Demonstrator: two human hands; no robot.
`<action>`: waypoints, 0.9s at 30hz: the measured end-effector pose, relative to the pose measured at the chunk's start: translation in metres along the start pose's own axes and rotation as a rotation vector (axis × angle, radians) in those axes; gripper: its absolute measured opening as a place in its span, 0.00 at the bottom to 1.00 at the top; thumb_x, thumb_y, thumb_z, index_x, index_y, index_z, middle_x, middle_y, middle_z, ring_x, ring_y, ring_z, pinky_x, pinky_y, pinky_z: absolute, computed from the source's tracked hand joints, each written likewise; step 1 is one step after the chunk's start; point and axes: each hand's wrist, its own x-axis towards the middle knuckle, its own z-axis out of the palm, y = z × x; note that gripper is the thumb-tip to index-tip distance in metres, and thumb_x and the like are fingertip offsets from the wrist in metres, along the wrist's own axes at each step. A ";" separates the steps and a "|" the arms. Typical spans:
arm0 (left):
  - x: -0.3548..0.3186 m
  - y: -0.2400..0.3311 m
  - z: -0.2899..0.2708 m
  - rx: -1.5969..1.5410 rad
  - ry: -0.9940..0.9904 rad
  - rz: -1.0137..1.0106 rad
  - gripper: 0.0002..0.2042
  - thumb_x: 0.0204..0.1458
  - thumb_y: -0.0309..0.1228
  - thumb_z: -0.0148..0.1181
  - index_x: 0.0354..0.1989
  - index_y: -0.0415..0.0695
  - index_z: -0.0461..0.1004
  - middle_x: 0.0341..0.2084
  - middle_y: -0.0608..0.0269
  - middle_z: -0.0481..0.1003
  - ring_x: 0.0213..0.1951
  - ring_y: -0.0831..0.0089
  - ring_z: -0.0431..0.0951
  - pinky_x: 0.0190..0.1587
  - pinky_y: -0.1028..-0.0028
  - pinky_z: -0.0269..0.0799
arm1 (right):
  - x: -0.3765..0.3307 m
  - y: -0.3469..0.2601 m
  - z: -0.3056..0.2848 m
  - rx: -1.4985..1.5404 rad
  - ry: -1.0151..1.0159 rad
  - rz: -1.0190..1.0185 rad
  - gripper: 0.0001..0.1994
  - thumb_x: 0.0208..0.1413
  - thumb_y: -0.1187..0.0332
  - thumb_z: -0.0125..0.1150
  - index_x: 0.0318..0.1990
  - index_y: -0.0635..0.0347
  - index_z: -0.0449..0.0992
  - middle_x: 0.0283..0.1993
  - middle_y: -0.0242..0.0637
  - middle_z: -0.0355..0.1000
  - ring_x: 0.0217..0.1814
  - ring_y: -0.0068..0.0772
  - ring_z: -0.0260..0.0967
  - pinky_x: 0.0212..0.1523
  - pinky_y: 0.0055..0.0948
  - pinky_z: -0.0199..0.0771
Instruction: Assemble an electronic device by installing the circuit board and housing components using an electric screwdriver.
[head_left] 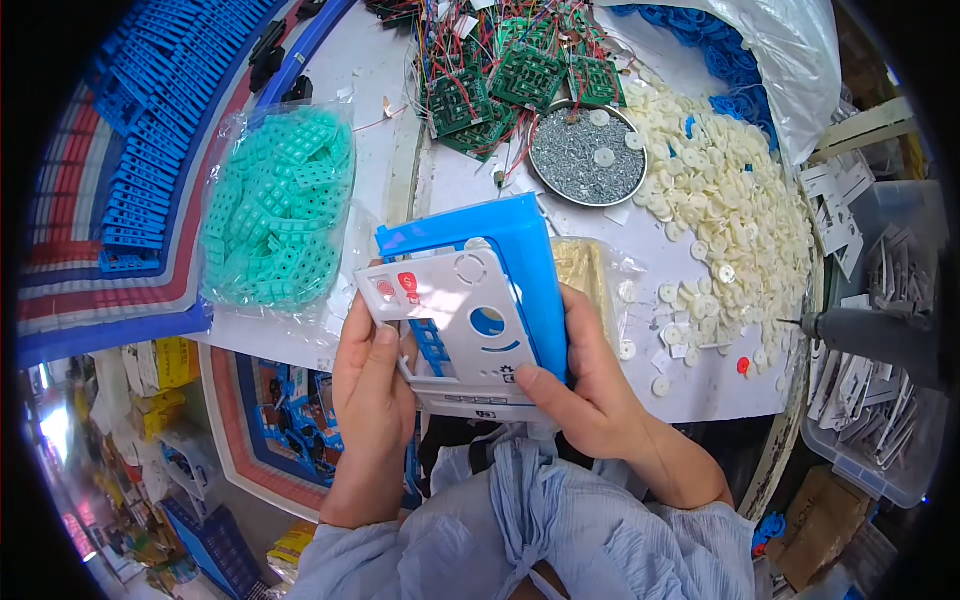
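A white plastic panel [463, 307] with round and rectangular cut-outs and red markings lies tilted over a blue plastic housing [537, 265], held close to my body. My left hand [372, 385] grips the panel's left edge, thumb on top. My right hand [592, 395] wraps round the right side of the blue housing, its thumb pressing the panel's lower right corner. Panel and housing overlap but are not flush; blue shows beyond the panel's upper and right edges. The fingertips beneath both parts are hidden.
A bag of mint-green button pieces [280, 210] lies to the left. Beyond the panel are green circuit boards [528, 75] with wires and a round dish of screws [588, 155]. Cream plastic discs [725, 200] heap at the right, near a dark electric screwdriver [860, 335] and a clear bin [880, 470].
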 end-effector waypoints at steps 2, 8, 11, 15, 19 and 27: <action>-0.002 0.004 0.003 -0.032 0.045 -0.060 0.27 0.66 0.27 0.49 0.72 0.33 0.54 0.60 0.55 0.70 0.41 0.80 0.67 0.41 0.78 0.62 | -0.001 0.000 -0.003 -0.113 -0.048 -0.019 0.34 0.65 0.70 0.55 0.72 0.71 0.45 0.63 0.55 0.63 0.66 0.43 0.64 0.66 0.38 0.63; -0.009 0.011 -0.001 -0.060 0.080 -0.078 0.27 0.66 0.25 0.48 0.73 0.33 0.53 0.61 0.56 0.69 0.41 0.80 0.70 0.39 0.79 0.64 | 0.000 -0.001 0.000 -0.192 -0.104 -0.043 0.34 0.66 0.69 0.54 0.72 0.70 0.42 0.63 0.64 0.64 0.62 0.55 0.71 0.60 0.43 0.70; -0.014 0.022 0.016 -0.037 0.188 -0.008 0.27 0.65 0.23 0.48 0.73 0.33 0.53 0.61 0.55 0.69 0.45 0.78 0.71 0.41 0.78 0.65 | 0.001 -0.007 0.001 -0.223 -0.117 0.028 0.34 0.66 0.69 0.53 0.73 0.70 0.42 0.63 0.63 0.64 0.62 0.55 0.71 0.61 0.43 0.69; -0.016 0.025 0.012 -0.078 0.189 -0.062 0.27 0.65 0.22 0.48 0.73 0.33 0.53 0.62 0.53 0.68 0.49 0.75 0.73 0.43 0.75 0.69 | 0.001 -0.001 0.005 -0.159 -0.123 -0.023 0.34 0.66 0.70 0.53 0.73 0.69 0.43 0.65 0.61 0.61 0.65 0.52 0.67 0.63 0.41 0.67; -0.018 0.009 -0.023 -0.106 0.054 -0.043 0.27 0.65 0.23 0.49 0.72 0.33 0.54 0.62 0.53 0.70 0.50 0.73 0.75 0.44 0.75 0.71 | 0.001 0.008 0.011 -0.005 -0.164 -0.028 0.35 0.65 0.70 0.54 0.73 0.69 0.44 0.68 0.58 0.58 0.69 0.48 0.62 0.66 0.40 0.64; -0.022 0.006 -0.023 -0.048 0.141 0.003 0.26 0.65 0.22 0.50 0.72 0.33 0.56 0.59 0.54 0.72 0.45 0.76 0.76 0.41 0.77 0.71 | 0.001 0.008 0.016 -0.045 -0.136 -0.039 0.35 0.64 0.71 0.56 0.72 0.70 0.44 0.64 0.57 0.63 0.64 0.47 0.67 0.62 0.39 0.68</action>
